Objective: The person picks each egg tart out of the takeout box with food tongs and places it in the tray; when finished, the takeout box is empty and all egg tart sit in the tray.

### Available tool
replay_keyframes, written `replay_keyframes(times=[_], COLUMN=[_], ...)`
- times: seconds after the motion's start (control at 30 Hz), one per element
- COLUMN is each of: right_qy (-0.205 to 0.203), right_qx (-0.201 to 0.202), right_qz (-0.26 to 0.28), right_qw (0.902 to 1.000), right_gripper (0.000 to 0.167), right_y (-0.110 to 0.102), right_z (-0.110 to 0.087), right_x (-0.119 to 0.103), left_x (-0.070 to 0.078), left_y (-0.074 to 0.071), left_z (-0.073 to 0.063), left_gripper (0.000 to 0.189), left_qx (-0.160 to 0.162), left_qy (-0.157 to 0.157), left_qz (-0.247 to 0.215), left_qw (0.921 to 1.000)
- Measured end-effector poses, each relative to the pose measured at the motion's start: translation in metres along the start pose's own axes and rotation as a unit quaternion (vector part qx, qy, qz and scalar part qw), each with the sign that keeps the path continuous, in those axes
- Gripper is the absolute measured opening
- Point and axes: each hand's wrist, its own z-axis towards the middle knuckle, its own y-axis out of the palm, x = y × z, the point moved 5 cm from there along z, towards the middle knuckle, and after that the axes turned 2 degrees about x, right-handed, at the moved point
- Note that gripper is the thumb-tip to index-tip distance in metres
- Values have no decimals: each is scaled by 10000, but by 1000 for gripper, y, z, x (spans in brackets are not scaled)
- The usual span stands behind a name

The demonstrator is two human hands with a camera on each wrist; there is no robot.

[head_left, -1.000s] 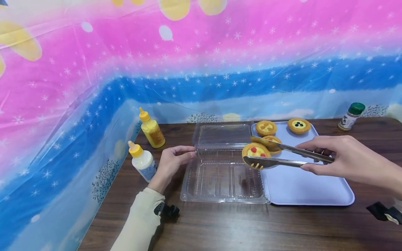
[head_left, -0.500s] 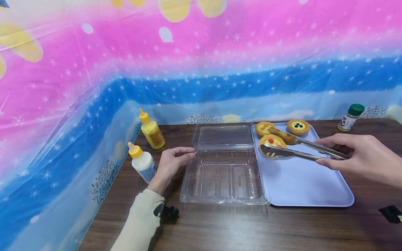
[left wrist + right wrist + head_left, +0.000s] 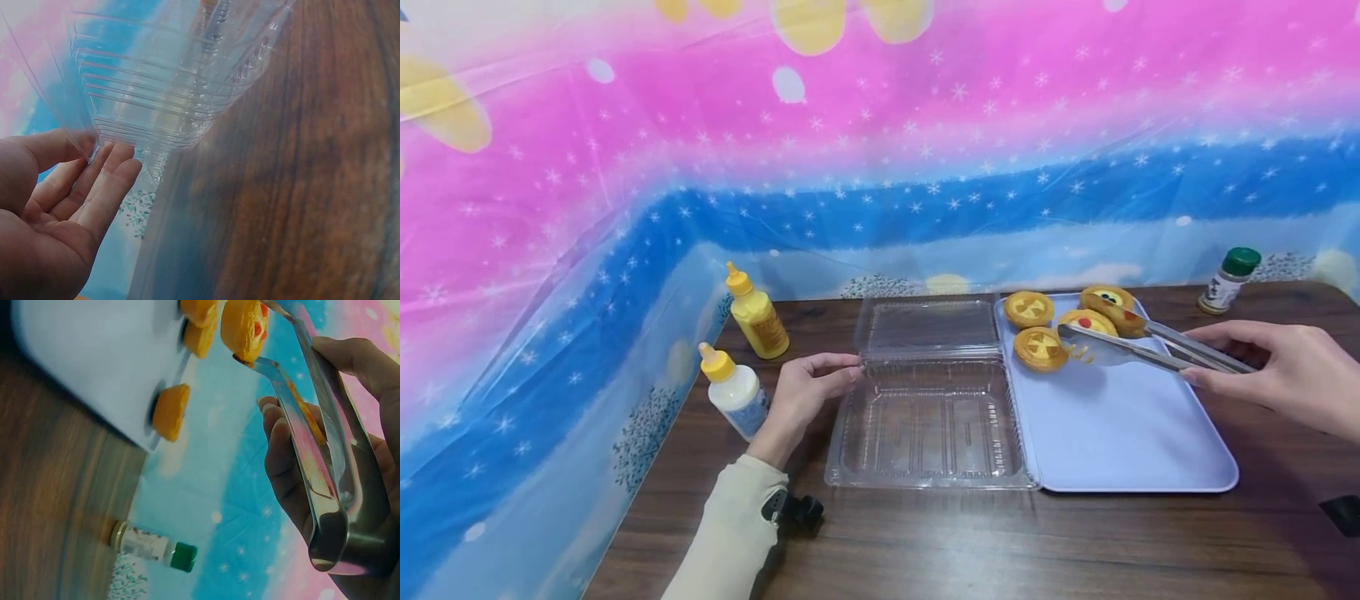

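Note:
My right hand (image 3: 1285, 358) grips metal tongs (image 3: 300, 419), whose tips hold a tart with red pieces on top (image 3: 240, 328). In the right wrist view this tart hangs above the lilac tray (image 3: 1135, 450). On the tray's far part sit two tarts with pale yellow toppings, one tart (image 3: 1028, 308) behind the other tart (image 3: 1041, 350). A tart with dark berries (image 3: 1105, 297) is partly hidden by the tongs. With thumb and fingers, my left hand (image 3: 801, 396) pinches the edge of a clear plastic clamshell box (image 3: 932, 481), its lid lying back.
A yellow squeeze bottle (image 3: 760, 321) and a white squeeze bottle (image 3: 737, 400) stand left of the box. At the far right is a green-capped shaker (image 3: 1228, 281). A patterned cloth (image 3: 880, 167) hangs behind the wooden table (image 3: 925, 542).
My right hand has carried the red-topped tart in the tongs rightward, from near the box's right edge over the tray to beside the dark-berry tart. The left hand stays at the box.

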Motion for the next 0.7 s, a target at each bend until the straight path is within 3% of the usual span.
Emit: replay_keyframes(times=[0.23,0.7], right_qy=[334,439], right_qx=[-134,-128], right_qz=[-43,-279], right_qw=[9993,9986], right_gripper=[57,55], right_y=[4,19], right_z=[0,-2], right_x=[18,35], left_x=[0,0], left_y=[1,1], left_z=[0,0], left_gripper=[22,24], left_qx=[28,-38], left_qy=[49,129], left_qz=[-70,-186], left_qw=[10000,9997])
